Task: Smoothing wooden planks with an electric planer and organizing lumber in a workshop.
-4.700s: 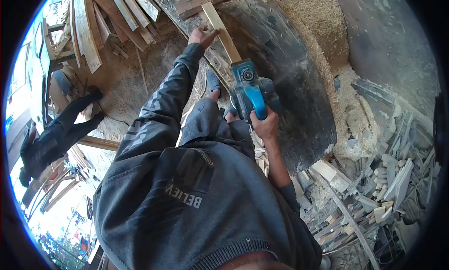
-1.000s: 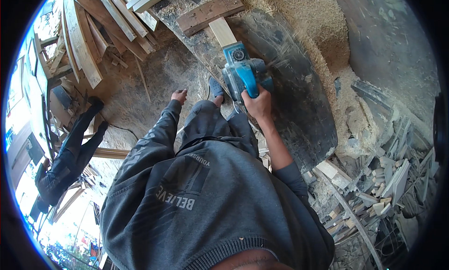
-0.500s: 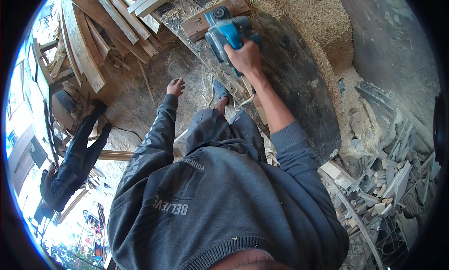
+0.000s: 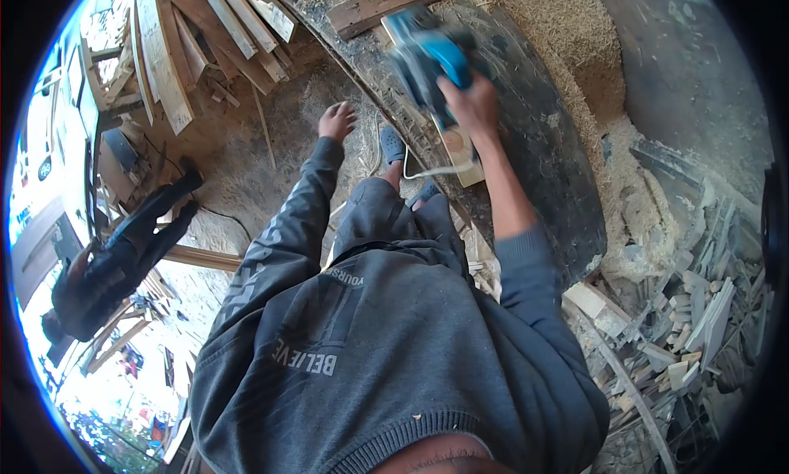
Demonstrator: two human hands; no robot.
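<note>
My right hand grips the handle of a blue electric planer, slightly blurred, at the upper middle of the head view. The planer sits on a pale plank lying along a dark, worn bench. Just past the planer's front is a brown wooden board, laid crosswise. A white cord runs from near the planer beside the bench. Left of the bench edge, my left hand is empty in the air, fingers loosely bent and apart.
Long boards are piled at upper left. A person in dark clothes is at the left. Sawdust lies heaped along the bench's right side, and wood offcuts are piled at lower right.
The planer moved forward along the plank toward the crosswise board, uncovering the plank's near end. My left hand, by the plank's far part 4.7 seconds ago, is now off it.
</note>
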